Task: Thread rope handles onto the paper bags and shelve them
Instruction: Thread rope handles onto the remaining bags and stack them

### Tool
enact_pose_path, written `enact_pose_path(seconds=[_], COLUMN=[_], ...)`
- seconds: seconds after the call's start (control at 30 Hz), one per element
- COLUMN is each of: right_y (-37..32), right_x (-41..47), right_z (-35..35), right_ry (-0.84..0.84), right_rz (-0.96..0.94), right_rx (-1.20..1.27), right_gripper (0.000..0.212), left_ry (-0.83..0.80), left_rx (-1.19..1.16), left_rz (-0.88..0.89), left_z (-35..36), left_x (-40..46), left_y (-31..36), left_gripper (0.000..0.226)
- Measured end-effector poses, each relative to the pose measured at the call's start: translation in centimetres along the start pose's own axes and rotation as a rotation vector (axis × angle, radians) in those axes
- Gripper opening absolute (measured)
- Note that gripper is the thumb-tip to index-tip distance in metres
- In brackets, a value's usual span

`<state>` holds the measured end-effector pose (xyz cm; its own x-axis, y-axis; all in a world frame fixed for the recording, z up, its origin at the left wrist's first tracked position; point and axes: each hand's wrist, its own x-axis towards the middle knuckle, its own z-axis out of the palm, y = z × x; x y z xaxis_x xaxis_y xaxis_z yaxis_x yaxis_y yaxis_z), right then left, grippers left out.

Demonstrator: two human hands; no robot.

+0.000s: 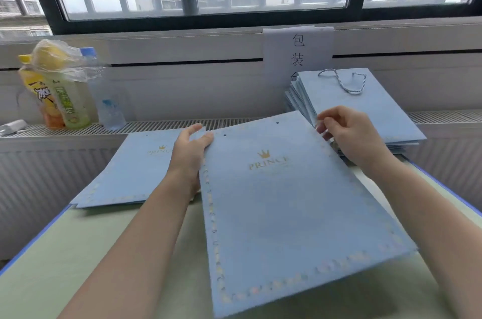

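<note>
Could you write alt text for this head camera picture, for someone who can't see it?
Two bare hands hold a flat blue paper bag with no handle: left hand at its top left corner, right hand at its right edge. A stack of roped bags lies behind.

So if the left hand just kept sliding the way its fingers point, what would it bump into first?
Probably the metal radiator grille beyond the flat light-blue paper bag that the left hand grips; depth is unclear.

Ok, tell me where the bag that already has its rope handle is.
In the head view it tops the stack of bags at the right, just beyond the right hand, leaning under the paper sign; its rope handle lies across the upper edge.
</note>
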<state>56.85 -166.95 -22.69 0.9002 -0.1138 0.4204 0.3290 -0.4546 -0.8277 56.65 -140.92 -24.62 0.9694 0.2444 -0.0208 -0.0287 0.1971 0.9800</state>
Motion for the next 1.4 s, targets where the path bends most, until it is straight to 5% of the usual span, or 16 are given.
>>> enact_pose_path(seconds=[0.2, 0.5, 0.63, 0.8, 1.13, 1.3, 1.4], right_y=[-0.9, -1.5, -0.2, 0.2, 0.1, -0.4, -0.3], right_x=[0.1, -3.0, -3.2, -2.5, -2.1, -2.8, -3.2], right_z=[-1.1, 5.1, 6.3, 5.1, 4.3, 5.3, 5.9], right_ry=[0.129, -0.300, -0.203, -0.122, -0.070, -0.358, -0.474], right_rz=[-0.191, -0.240, -0.297, -0.334, -0.208, -0.285, -0.287], right_rx=[0.210, 0.045, -0.155, -0.256, -0.252, -0.209, -0.152], right_gripper=[0.019, 0.019, 0.006, 0.005, 0.010, 0.028, 0.015], left_ry=[-0.222, -0.323, -0.458, -0.383, -0.192, -0.358, -0.423], left_rx=[0.331, 0.751, 0.707, 0.584, 0.324, 0.346, 0.384], left_rz=[-0.009, 0.216, 0.339, 0.516, 0.426, 0.317, 0.342], left_z=[2.3, 3.9, 4.0, 4.3, 3.5, 3.9, 4.2], left_x=[-1.9, -2.6, -2.7, -3.0, -2.8, -3.1, -3.5], left_y=[0.1, -2.8, -3.0, -2.9, -1.6, -2.3, -2.6], left_gripper=[0.012, 0.032, 0.022, 0.012, 0.012, 0.008, 0.009])
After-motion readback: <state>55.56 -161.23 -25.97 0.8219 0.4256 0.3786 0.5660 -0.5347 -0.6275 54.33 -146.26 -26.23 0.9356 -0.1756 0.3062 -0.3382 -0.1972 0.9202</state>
